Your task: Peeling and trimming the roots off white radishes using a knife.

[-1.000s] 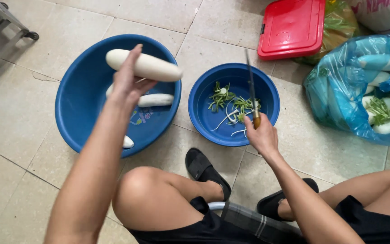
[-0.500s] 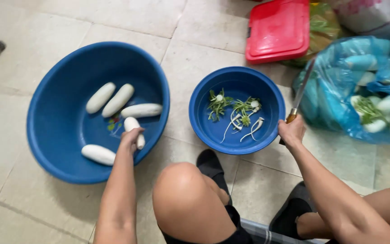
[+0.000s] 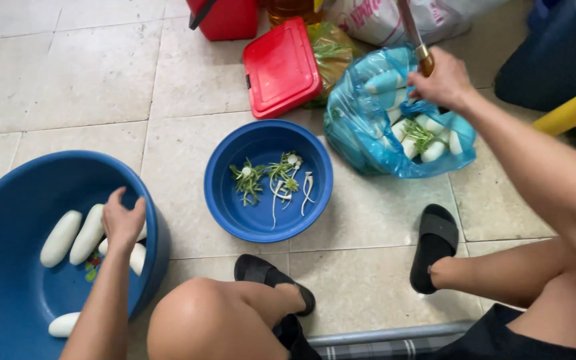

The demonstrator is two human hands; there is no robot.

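Peeled radishes (image 3: 75, 235) in big blue basin (image 3: 8, 293) on tiled floor (image 3: 88, 80), left hand (image 3: 123, 223) spread, right hand (image 3: 443, 81) gripping knife (image 3: 413, 33)

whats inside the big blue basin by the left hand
Peeled white radishes lie in the big blue basin. The left hand covers part of one, and the frame edge cuts the basin off.
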